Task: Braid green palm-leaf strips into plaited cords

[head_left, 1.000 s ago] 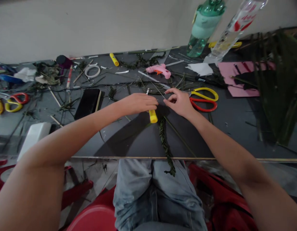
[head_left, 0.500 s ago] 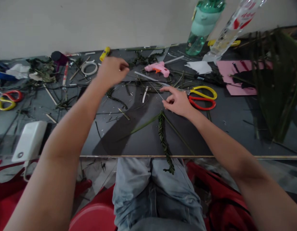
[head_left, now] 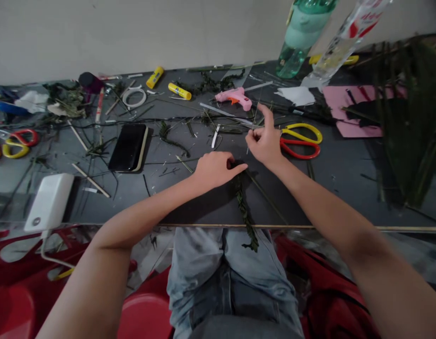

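Note:
A dark green braid of leaf strips (head_left: 243,207) lies across the table's front edge, its lower end hanging over my knees. At its upper end is my left hand (head_left: 218,169), fingers curled round the leaf and thumb stretched over it; the fingertips are partly hidden. A loose leaf strip (head_left: 265,195) runs from that end toward the right. My right hand (head_left: 265,141), just above and to the right, pinches a thin pale strand, like a wire or needle (head_left: 253,123), with the index finger raised. Scissors with red and yellow handles (head_left: 300,141) lie beside that hand.
Behind my hands lie a pink glue gun (head_left: 235,98), yellow glue sticks (head_left: 180,91) and a tape roll (head_left: 134,97). A phone (head_left: 128,148) and white power bank (head_left: 50,202) are left. Bottles (head_left: 304,37), pink paper (head_left: 366,113) and large leaves (head_left: 408,141) stand or lie right.
My left hand has come down from beside the glue stick to the braid's upper end. My right hand has shifted slightly right, with the thin strand turned more upright.

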Demonstrator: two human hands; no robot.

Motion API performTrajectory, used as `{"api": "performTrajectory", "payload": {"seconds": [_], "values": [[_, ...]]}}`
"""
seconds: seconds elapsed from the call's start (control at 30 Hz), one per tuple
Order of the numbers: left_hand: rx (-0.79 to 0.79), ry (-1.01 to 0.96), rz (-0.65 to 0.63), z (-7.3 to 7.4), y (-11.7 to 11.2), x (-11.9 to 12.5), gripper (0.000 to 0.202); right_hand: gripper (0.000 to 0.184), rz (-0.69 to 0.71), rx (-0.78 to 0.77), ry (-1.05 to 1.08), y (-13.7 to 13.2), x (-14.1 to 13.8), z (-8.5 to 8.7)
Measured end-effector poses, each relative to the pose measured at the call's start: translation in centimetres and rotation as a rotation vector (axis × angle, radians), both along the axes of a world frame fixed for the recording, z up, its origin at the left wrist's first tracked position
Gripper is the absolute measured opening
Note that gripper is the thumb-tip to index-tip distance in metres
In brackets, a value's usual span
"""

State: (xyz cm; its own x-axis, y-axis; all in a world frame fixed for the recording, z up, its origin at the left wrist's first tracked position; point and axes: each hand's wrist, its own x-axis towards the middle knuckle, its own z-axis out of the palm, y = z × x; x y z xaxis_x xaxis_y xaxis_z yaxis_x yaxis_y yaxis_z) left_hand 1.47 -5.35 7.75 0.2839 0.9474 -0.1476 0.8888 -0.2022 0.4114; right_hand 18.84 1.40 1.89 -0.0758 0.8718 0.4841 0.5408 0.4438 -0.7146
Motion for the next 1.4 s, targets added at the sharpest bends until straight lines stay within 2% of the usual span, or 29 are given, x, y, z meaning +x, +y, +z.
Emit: {"api": "performTrajectory", "payload": {"seconds": [0.23, 0.33, 0.47, 0.63, 0.73, 0.93, 1.07, 1.2, 1.3, 1.4], "values": [[0.023, -0.113, 0.093, -1.8, 0.7, 1.0, 0.027, 0.074, -0.015, -0.122, -0.061, -0.5, -0.7, 0.0], [0.068, -0.138, 0.105, -2.2, 0.9, 1.2, 0.026, 0.075, -0.021, -0.158, -0.111, -0.6, -0.7, 0.1], [0.154, -0.149, 0.109, -2.5, 0.9, 1.5, 0.026, 0.073, -0.047, -0.177, -0.15, -0.8, -0.6, 0.3], [0.222, -0.113, 0.108, -2.6, 0.4, 1.5, 0.028, 0.074, -0.185, -0.183, -0.241, -0.9, -0.8, 0.6], [0.235, -0.117, 0.093, -2.6, 0.2, 1.5, 0.024, 0.075, -0.216, -0.211, -0.282, -0.9, -1.0, 0.8], [0.122, -0.277, 0.139, -3.0, 1.1, 1.4, 0.011, 0.074, -0.191, -0.199, -0.268, -1.2, -1.2, 1.0], [0.078, -0.606, 0.094, -3.5, 1.8, 1.1, 0.009, 0.069, -0.135, -0.112, -0.048, -1.2, -1.4, 0.3], [-0.111, -0.868, 0.129, -4.2, 1.8, 1.0, 0.012, 0.065, -0.143, -0.054, 0.113, -1.0, -1.6, -0.1], [-0.241, -0.973, 0.163, -4.6, 1.7, 1.1, 0.015, 0.063, -0.174, -0.064, 0.151, -1.1, -1.6, 0.2], [-0.218, -1.0, 0.159, -4.6, 1.5, 1.3, 0.017, 0.064, -0.18, -0.096, 0.122, -1.4, -1.6, 0.6]]}}
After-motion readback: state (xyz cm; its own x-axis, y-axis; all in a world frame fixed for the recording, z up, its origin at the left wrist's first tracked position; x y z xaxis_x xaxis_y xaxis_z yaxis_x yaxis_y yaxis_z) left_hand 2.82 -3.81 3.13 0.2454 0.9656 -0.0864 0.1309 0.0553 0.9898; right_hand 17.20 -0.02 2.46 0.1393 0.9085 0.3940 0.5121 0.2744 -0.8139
